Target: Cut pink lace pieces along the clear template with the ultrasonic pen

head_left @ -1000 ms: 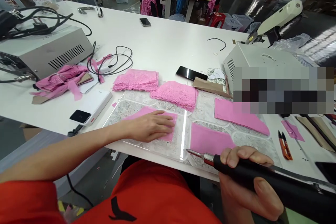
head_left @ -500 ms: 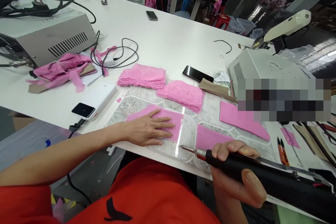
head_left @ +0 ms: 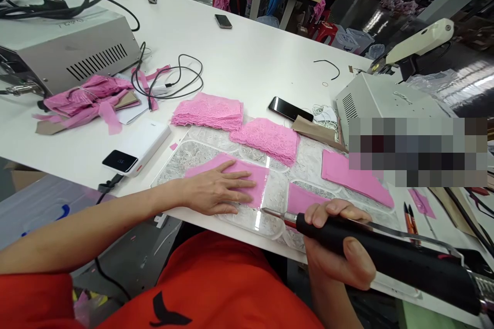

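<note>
Your left hand [head_left: 219, 190] lies flat, fingers spread, palm down on the pink fabric piece [head_left: 259, 181]. It pins the piece to the clear patterned mat [head_left: 193, 151] near the table's front edge. Your right hand [head_left: 335, 252] is wrapped tight round the black-handled tool [head_left: 389, 259]. The metal tip [head_left: 270, 212] points left, just off the fabric piece's lower right corner; I can't tell from this angle whether it touches. The second pink piece [head_left: 303, 196] sits just behind the tool, partly hidden by your fingers. The left lace stack [head_left: 210, 111] and right lace stack [head_left: 266, 139] sit at the mat's far edge. The white power bank [head_left: 141, 144] is just left of the mat. The phone [head_left: 290, 108] is beyond the stacks.
</note>
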Demonstrator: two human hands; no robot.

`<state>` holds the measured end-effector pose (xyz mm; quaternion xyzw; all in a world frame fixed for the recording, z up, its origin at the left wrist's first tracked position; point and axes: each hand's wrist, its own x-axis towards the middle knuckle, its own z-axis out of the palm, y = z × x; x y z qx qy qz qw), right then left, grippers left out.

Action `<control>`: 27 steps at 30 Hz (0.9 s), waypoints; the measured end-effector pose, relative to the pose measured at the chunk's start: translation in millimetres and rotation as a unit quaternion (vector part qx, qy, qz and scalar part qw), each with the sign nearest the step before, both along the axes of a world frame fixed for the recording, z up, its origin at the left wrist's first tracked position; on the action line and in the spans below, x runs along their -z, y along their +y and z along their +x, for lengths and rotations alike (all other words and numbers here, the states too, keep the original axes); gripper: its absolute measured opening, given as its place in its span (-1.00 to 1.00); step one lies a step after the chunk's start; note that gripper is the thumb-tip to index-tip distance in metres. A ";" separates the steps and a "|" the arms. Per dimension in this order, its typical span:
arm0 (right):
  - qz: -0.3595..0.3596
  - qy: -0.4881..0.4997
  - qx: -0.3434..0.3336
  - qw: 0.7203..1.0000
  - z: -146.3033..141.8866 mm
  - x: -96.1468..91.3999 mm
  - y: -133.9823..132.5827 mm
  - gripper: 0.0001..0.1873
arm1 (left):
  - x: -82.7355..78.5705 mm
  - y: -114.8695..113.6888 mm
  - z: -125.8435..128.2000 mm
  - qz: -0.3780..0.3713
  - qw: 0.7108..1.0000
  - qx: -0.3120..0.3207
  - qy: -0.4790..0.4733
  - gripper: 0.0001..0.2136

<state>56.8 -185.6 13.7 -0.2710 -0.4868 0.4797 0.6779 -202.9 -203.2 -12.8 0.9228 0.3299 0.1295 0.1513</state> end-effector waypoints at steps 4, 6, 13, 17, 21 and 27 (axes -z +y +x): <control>0.002 -0.008 -0.004 1.000 -3.6 -0.1 0.5 -0.77 | -0.3 0.0 0.0 0.005 1.000 0.002 -0.002 -0.65; 0.001 -0.010 -0.009 1.000 -4.5 -0.2 0.2 -0.77 | -0.3 -0.1 0.0 0.003 1.000 0.002 -0.007 -0.65; -0.003 -0.003 -0.010 1.000 -5.4 2.4 1.0 -0.78 | -1.3 -0.3 0.1 -0.022 1.000 -0.001 0.005 -0.63; 0.005 0.002 -0.020 1.000 -4.9 3.9 1.2 -0.77 | -1.5 -0.5 0.2 -0.028 0.999 0.002 0.016 -0.62; 0.008 -0.004 -0.039 0.999 -3.2 3.7 0.7 -0.84 | -1.4 -0.7 -0.3 -0.026 1.000 0.002 0.013 -0.62; 0.018 -0.009 -0.053 0.998 -2.6 4.3 0.8 -0.89 | -0.5 -1.3 0.2 -0.033 0.999 0.002 0.010 -0.62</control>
